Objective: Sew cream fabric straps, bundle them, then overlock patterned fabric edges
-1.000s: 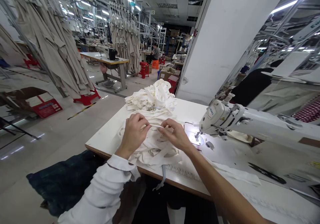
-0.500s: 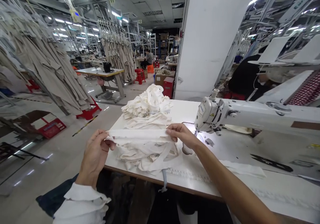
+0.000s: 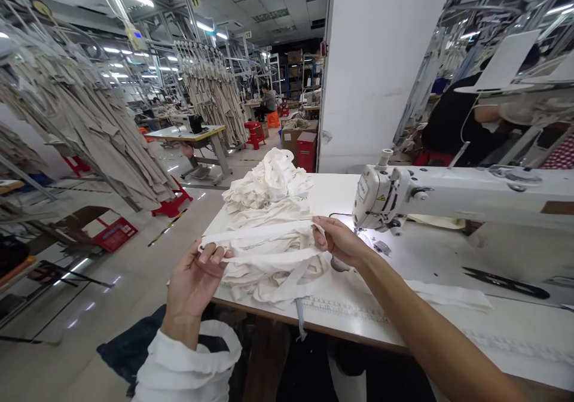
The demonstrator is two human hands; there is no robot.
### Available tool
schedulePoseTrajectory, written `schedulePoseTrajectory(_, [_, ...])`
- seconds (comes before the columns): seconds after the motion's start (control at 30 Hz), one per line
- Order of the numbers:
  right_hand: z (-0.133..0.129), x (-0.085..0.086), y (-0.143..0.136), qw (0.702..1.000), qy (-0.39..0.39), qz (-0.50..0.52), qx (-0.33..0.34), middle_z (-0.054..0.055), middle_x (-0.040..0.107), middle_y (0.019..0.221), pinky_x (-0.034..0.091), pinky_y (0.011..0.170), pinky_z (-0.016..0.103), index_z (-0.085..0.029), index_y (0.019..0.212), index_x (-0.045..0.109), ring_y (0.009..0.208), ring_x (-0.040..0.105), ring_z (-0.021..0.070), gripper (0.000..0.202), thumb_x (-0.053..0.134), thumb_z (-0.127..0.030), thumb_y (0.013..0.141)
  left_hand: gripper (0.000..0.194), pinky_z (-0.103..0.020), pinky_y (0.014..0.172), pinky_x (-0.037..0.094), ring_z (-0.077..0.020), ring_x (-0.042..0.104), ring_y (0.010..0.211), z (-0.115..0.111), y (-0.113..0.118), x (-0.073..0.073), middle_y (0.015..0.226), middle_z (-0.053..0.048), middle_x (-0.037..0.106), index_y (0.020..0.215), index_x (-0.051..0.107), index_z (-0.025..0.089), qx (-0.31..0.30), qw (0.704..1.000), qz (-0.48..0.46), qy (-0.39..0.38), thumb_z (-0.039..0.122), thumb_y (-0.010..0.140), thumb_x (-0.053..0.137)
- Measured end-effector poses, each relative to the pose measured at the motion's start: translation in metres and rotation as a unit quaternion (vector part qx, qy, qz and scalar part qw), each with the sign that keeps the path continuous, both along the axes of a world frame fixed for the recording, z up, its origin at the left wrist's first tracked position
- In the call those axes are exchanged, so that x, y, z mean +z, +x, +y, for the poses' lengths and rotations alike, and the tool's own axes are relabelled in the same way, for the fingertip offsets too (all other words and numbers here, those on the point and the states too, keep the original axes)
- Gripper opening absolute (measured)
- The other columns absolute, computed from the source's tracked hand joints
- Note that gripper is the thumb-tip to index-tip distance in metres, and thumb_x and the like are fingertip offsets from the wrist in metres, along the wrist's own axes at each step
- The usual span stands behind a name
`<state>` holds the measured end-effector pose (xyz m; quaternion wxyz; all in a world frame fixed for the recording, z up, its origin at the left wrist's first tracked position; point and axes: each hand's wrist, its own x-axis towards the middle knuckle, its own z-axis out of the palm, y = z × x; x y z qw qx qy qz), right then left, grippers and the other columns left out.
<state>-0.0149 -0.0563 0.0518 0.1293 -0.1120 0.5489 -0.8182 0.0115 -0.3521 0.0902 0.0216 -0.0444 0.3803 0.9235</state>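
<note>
Behind the far edge, where a broad white pillar (image 3: 381, 61) rises, a white table (image 3: 334, 191) begins and runs toward the person. Across its right side lies a white sewing machine (image 3: 475, 195), its head pointing left and a light glowing at the needle. Along the left edge spreads a heap of white cloth strips (image 3: 273, 180), piled in curls toward the far left corner and lying flatter toward the near edge. Ruffled white cloth (image 3: 183, 366) wraps the left forearm, a loop standing off beside the wrist.

Above the flatter part of the heap, a white band (image 3: 264, 233) is stretched in two runs, one beyond the other. At the band's left end, near the near left corner, the left hand (image 3: 200, 276) has its fingers curled in on the cloth, palm turned up; at the other end, the right hand (image 3: 336, 240) pinches it between thumb and fingers.

A flat pale strip (image 3: 452, 295) lies toward the near edge, right of the right forearm, with black snips (image 3: 506, 282) just beyond it. Ruler markings (image 3: 345, 309) follow the near edge, and a grey-blue tie (image 3: 300, 318) hangs over it. A small grey scrap (image 3: 382, 247) sits beside the needle area.
</note>
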Motion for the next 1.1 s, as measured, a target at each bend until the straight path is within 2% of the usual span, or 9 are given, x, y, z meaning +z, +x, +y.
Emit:
schedulePoseTrajectory(0.17, [-0.004,0.000,0.002,1.000,-0.008,-0.025,-0.010,-0.001,0.062,0.057,0.045,0.049,0.016,-0.015,0.073,0.055,0.047,0.054,0.0061,0.036,0.073,-0.046,0.082,0.024,-0.038,0.074,0.051,-0.0150,0.051,0.057,-0.003,-0.005,-0.015,0.052,0.007,0.038,0.065,0.039,0.022,0.116,0.932,0.033,-0.343,0.030,0.075,0.060])
schedulePoseTrajectory(0.3, [-0.012,0.000,0.005,0.998,-0.015,-0.062,0.006,0.007,0.071,0.075,0.046,0.045,0.014,-0.015,0.080,0.056,0.064,0.068,0.0125,0.027,0.068,-0.039,0.087,0.021,-0.039,0.087,0.045,-0.0222,0.055,0.089,0.037,0.008,-0.039,0.084,-0.002,0.056,0.085,0.052,0.021,0.256,0.778,0.165,-0.550,0.023,0.070,0.067])
schedulePoseTrajectory(0.43, [-0.017,0.004,0.010,0.993,-0.073,-0.083,0.036,0.009,0.071,0.088,0.056,0.061,0.018,-0.017,0.085,0.052,0.080,0.071,0.0150,0.018,0.059,-0.031,0.093,0.020,-0.042,0.087,0.043,-0.0266,0.056,0.097,0.089,0.023,-0.062,0.102,-0.010,0.064,0.099,0.060,0.019,0.115,0.602,0.377,-0.695,0.026,0.081,0.062])
schedulePoseTrajectory(0.5, [-0.016,0.007,0.011,0.994,-0.077,-0.076,0.025,0.010,0.069,0.095,0.058,0.066,0.021,-0.018,0.086,0.050,0.087,0.070,0.0161,0.018,0.055,-0.033,0.094,0.014,-0.041,0.084,0.043,-0.0258,0.058,0.092,0.098,0.022,-0.063,0.094,-0.009,0.067,0.095,0.063,0.019,0.079,0.621,0.360,-0.691,0.027,0.087,0.055])
schedulePoseTrajectory(0.6, [-0.013,0.013,0.016,0.992,0.062,0.008,-0.112,0.010,0.063,0.105,0.057,0.063,0.027,-0.019,0.091,0.049,0.094,0.065,0.0206,0.019,0.059,-0.036,0.089,0.024,-0.034,0.077,0.045,-0.0205,0.060,0.077,0.089,0.015,-0.046,0.078,-0.006,0.068,0.080,0.064,0.018,-0.005,0.741,0.252,-0.623,0.033,0.091,0.049])
schedulePoseTrajectory(0.7, [-0.017,0.015,0.024,0.922,0.214,0.244,-0.211,0.011,0.056,0.119,0.054,0.079,0.039,-0.021,0.109,0.051,0.106,0.057,0.0251,0.031,0.063,-0.025,0.081,0.030,-0.028,0.061,0.045,-0.0140,0.055,0.055,0.073,0.013,-0.018,0.065,-0.003,0.068,0.078,0.066,0.015,-0.196,0.809,0.145,-0.534,0.042,0.087,0.056])
schedulePoseTrajectory(0.9, [-0.033,0.003,0.036,0.874,0.233,0.425,0.019,0.011,0.059,0.116,0.045,0.095,0.044,-0.019,0.130,0.047,0.107,0.056,0.0239,0.055,0.057,-0.011,0.076,0.040,-0.024,0.054,0.044,-0.0117,0.057,0.047,0.067,0.010,0.006,0.061,-0.008,0.068,0.065,0.068,0.011,-0.421,0.762,0.071,-0.487,0.046,0.081,0.062])
schedulePoseTrajectory(1.0, [-0.035,-0.002,0.034,0.864,0.274,0.422,0.007,0.010,0.064,0.110,0.045,0.090,0.043,-0.018,0.131,0.049,0.098,0.059,0.0234,0.053,0.062,-0.014,0.079,0.037,-0.023,0.043,0.037,-0.0104,0.053,0.041,0.063,0.009,0.002,0.064,-0.005,0.067,0.074,0.064,0.012,-0.411,0.765,0.037,-0.495,0.049,0.078,0.064])
schedulePoseTrajectory(1.1, [-0.034,-0.003,0.030,0.849,0.278,0.448,-0.036,0.009,0.068,0.111,0.041,0.095,0.041,-0.020,0.119,0.061,0.102,0.059,0.0228,0.034,0.059,-0.013,0.086,0.036,-0.020,0.042,0.032,-0.0075,0.047,0.043,0.057,0.011,-0.005,0.071,0.003,0.062,0.099,0.056,0.018,-0.281,0.784,0.065,-0.550,0.038,0.073,0.072])
